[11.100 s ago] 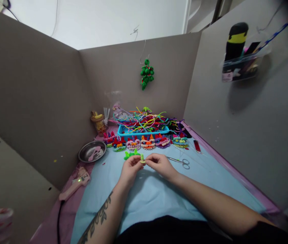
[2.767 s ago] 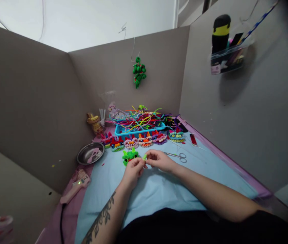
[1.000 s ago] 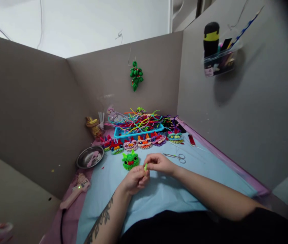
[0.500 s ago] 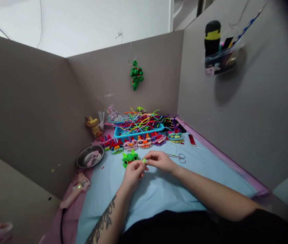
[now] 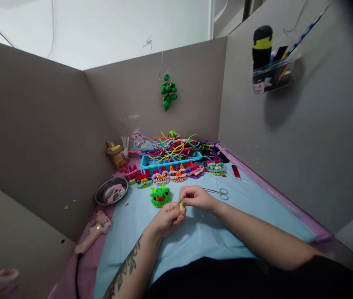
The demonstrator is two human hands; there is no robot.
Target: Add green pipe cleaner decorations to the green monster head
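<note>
My left hand [image 5: 166, 218] and my right hand [image 5: 196, 197] meet over the light blue mat [image 5: 195, 232], both pinching a small light green pipe-cleaner piece [image 5: 181, 206] between their fingertips. Just beyond the left hand lies a green fuzzy face figure with a red mouth [image 5: 160, 196]. A row of several colourful pipe-cleaner figures [image 5: 173, 174] stands behind it. Small scissors [image 5: 217, 192] lie just right of my right hand.
A blue tray [image 5: 170, 160] piled with coloured pipe cleaners sits at the back. A metal dish [image 5: 112, 190] and a pink glue gun [image 5: 93, 234] lie at left. Grey partition walls enclose three sides; a green figure [image 5: 168, 91] hangs on the back wall.
Both hands have drawn slightly nearer to me and turned the green piece upright, uncovering the green face figure behind them.
</note>
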